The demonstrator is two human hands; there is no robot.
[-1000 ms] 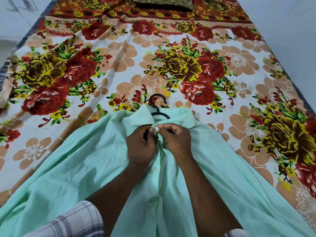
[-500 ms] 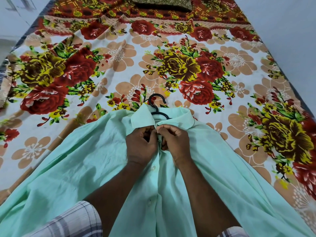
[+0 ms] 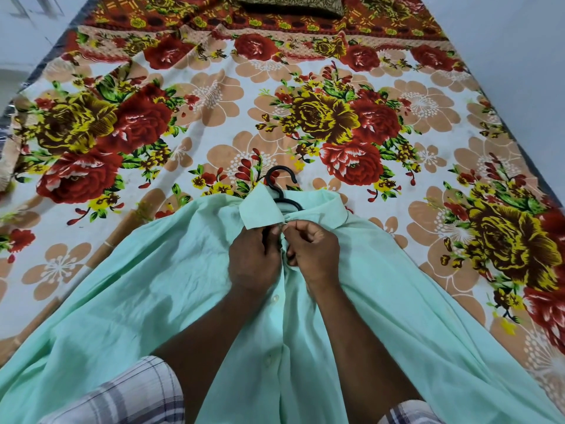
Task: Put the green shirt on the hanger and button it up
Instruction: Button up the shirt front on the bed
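Note:
The mint green shirt [image 3: 146, 289] lies spread on the bed, collar pointing away from me. A black hanger [image 3: 279, 182] sits inside it, with only the hook and neck showing above the collar. My left hand [image 3: 253, 258] pinches the left edge of the placket just below the collar. My right hand [image 3: 315, 252] pinches the right edge at the same spot, thumb and forefinger meeting at the top button. Lower down the placket two pale buttons [image 3: 275, 298] show between my forearms.
The bed is covered by a floral sheet [image 3: 214, 123] of red, yellow and tan flowers. A dark patterned pillow [image 3: 290, 4] lies at the far end. A white wall [image 3: 519, 56] runs along the right edge of the bed.
Both hands have crept slightly up toward the collar. The white button seen between my fingertips a second ago is now covered by them.

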